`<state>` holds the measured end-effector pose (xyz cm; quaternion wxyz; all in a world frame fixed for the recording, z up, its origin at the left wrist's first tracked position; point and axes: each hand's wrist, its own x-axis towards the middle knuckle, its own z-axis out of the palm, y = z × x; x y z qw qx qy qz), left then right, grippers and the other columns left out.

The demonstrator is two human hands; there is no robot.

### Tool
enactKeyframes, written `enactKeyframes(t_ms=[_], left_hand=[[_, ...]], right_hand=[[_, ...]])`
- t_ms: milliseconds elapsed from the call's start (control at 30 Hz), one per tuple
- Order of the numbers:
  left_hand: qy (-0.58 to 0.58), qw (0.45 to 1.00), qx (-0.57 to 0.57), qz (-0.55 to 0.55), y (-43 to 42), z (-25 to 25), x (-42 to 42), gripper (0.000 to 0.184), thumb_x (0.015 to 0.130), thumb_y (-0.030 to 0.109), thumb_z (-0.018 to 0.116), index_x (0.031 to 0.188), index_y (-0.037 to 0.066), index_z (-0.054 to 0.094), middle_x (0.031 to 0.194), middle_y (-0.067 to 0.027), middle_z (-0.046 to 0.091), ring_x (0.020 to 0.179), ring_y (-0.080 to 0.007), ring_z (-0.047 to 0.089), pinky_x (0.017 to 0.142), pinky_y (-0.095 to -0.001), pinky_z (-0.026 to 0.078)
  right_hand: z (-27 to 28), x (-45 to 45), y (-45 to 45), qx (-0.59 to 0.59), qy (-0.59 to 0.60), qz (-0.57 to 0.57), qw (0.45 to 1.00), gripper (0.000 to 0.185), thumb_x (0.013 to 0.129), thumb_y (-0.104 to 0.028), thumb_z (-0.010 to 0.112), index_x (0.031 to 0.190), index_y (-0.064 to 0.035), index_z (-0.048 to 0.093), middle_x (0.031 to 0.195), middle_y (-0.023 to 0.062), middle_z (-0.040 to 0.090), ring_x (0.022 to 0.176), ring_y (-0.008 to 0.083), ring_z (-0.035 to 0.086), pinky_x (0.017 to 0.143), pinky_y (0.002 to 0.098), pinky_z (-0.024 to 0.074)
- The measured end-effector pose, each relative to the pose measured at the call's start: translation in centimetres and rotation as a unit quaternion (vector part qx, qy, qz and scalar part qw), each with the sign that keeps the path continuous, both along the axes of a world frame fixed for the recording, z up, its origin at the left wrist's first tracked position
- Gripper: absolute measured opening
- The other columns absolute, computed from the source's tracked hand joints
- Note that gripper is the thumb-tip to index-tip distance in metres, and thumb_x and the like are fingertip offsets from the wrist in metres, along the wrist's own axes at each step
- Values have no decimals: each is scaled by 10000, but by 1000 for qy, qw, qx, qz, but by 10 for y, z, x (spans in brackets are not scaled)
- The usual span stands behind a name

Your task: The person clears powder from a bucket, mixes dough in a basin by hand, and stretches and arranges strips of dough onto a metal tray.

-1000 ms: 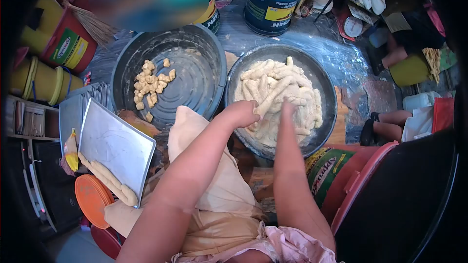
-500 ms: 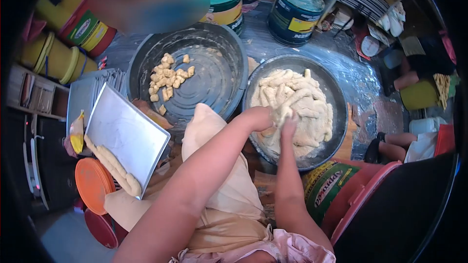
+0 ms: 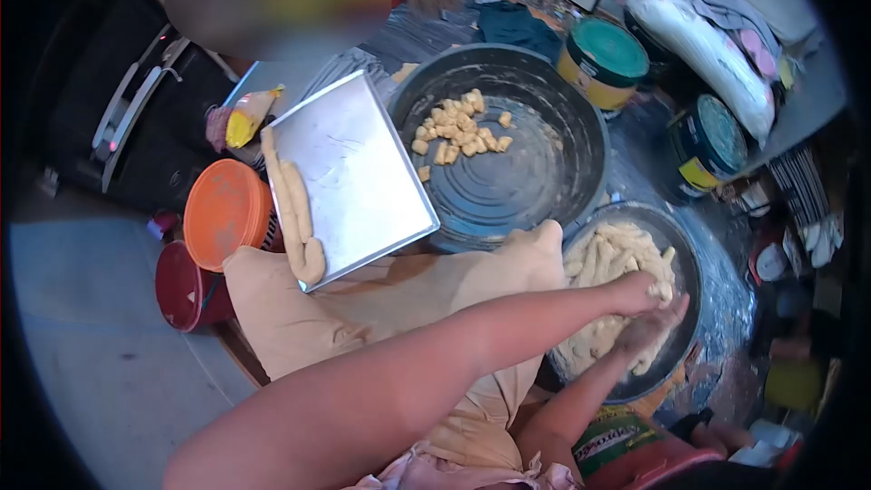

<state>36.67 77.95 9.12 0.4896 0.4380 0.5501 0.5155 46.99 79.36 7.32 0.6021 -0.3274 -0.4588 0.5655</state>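
Several floured, rope-like dough pieces (image 3: 608,259) fill the dark round basin (image 3: 691,308) at the right. Over them my left hand (image 3: 635,293) is closed around a pale piece of dough (image 3: 666,292). Just below it my right hand (image 3: 649,328) has its fingers stretched out beside that same piece, palm toward it. A metal tray (image 3: 358,177) lies tilted by my left knee, with long dough strips (image 3: 292,204) along its left edge. In the large black tub (image 3: 535,195) sits a heap of small tan dough chunks (image 3: 458,127).
An orange-lidded bucket (image 3: 225,209) and a dark red bucket (image 3: 186,286) stand at my left. Green-lidded pails (image 3: 610,53) and a white sack (image 3: 703,50) are at the back right. A red bucket (image 3: 626,454) stands close by my right arm.
My view has swung left, so the tubs and tray appear farther right. My hands stay over the basin; the right hand's fingers now look more stretched out, with dough raised at the left hand.
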Motion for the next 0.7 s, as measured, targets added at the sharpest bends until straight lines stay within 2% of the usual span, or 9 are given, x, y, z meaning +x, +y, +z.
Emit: enactKeyframes(t_ms=[67, 133, 200, 267, 333, 433, 467, 600, 700], left_hand=[[-157, 986, -29, 54, 5, -1, 14, 448, 820, 151, 669, 1219, -8, 543, 1009, -111, 644, 900, -190, 615, 777, -310, 493], [-190, 967, 144, 91, 24, -22, 15, 344, 858, 136, 624, 1171, 27, 529, 875, -82, 633, 775, -145, 596, 682, -284, 489], [-308, 935, 56, 166, 12, 20, -4, 289, 883, 196, 639, 1113, 58, 534, 785, -40, 585, 638, -100, 545, 557, -249, 454], [-387, 904, 113, 142, 6, 40, -23, 309, 876, 300, 669, 1048, 83, 533, 701, -9, 526, 524, -71, 475, 468, -228, 401], [-433, 880, 146, 128, -4, 91, -44, 328, 872, 337, 673, 1019, 88, 518, 648, 4, 489, 508, -92, 463, 478, -265, 415], [-352, 902, 228, 102, 2, 156, -78, 337, 839, 364, 707, 917, 88, 530, 582, 8, 466, 483, -100, 471, 455, -259, 413], [-308, 915, 241, 102, 5, 173, -91, 337, 831, 368, 715, 886, 91, 530, 575, 8, 467, 473, -101, 469, 447, -260, 411], [-238, 939, 178, 173, 8, 213, -152, 307, 817, 299, 738, 864, 79, 530, 576, 4, 460, 473, -109, 466, 454, -264, 439], [-161, 964, 109, 183, 8, 195, -217, 316, 841, 298, 710, 898, 42, 533, 703, -34, 487, 576, -175, 541, 574, -338, 532]], right_hand=[[-54, 11, 7, -41, -68, 78, 994, 556, 958, -287, 452, 1402, 3, 283, 1309, 156, 430, 1164, 264, 465, 1001, 366, 379], [-108, 5, -6, 14, -401, 14, 916, 566, 930, -292, 506, 1356, 48, 350, 1274, 211, 480, 1136, 301, 486, 990, 377, 373], [-139, 5, -26, -139, -328, 117, 927, 550, 865, -251, 606, 1297, 41, 432, 1215, 214, 537, 1008, 289, 553, 906, 381, 424], [-177, 17, -23, -168, -305, 203, 915, 484, 791, -199, 702, 1191, 9, 525, 1084, 180, 597, 830, 251, 613, 781, 379, 485], [-212, 41, -27, -6, -449, 241, 860, 379, 745, -181, 749, 1049, 1, 614, 906, 160, 654, 701, 232, 621, 689, 379, 500], [-220, 60, -39, -18, -437, 183, 880, 244, 765, -200, 741, 862, 2, 643, 740, 124, 650, 708, 216, 613, 674, 372, 490], [-228, 67, -36, 48, -415, 166, 893, 223, 784, -151, 740, 902, -9, 614, 715, 46, 609, 625, 137, 573, 572, 308, 480], [-166, 44, -25, -128, -405, 152, 893, 167, 817, -145, 702, 854, -13, 606, 657, 29, 555, 529, 128, 529, 505, 276, 439], [-105, 26, -10, -264, -222, 258, 902, 224, 860, -229, 663, 907, -23, 588, 620, -1, 498, 477, 111, 462, 461, 262, 386]])
